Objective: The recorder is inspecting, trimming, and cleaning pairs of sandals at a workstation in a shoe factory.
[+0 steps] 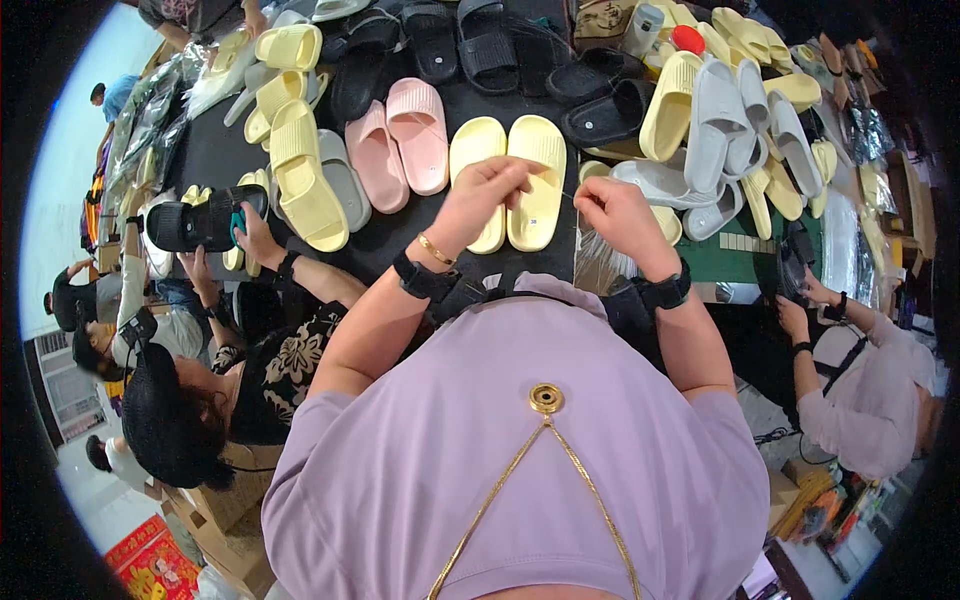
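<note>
A pair of pale yellow slide slippers lies side by side on the dark tabletop in front of me, the left slipper (478, 140) and the right slipper (533, 222) with their toes pointing away. My left hand (485, 200) is over this pair, its thumb and fingers pinched together. To the right of the pair, my right hand (622, 218) is also closed in a pinch, apart from the left. A faint thin line shows by the right fingertips; what either hand holds is too small to make out.
Pink slippers (418, 135) lie to the left, with black slippers (487, 50) behind. Grey slippers (715, 120) and yellow ones pile up at right. A co-worker at left holds a black slipper (200, 220); another at right handles a black slipper (793, 265). Clear plastic bags (165, 95) line the far left.
</note>
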Available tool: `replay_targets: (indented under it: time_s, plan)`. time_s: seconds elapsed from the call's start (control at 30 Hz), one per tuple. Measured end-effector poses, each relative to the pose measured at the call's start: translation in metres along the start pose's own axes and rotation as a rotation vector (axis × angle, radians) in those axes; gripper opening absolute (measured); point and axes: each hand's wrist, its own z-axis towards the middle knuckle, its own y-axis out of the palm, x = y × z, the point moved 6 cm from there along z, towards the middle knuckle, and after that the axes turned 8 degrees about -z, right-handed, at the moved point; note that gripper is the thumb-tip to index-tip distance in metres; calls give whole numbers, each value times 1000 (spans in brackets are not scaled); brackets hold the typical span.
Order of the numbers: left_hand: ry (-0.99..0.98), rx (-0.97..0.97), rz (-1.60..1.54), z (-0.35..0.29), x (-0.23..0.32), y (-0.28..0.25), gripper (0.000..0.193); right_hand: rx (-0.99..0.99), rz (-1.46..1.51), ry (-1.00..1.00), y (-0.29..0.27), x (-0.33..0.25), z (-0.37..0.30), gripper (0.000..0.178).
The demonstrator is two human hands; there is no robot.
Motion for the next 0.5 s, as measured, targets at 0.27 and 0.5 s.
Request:
replay_targets:
  time_s: [0.27,0.5]
  plan:
    - [-175,260,305,-27,-36,-76,28,38,-172,-437,66,-22,-1,7]
    - [-475,118,600,-51,-93,-80,38,-438,-314,-294,137,29,-13,13]
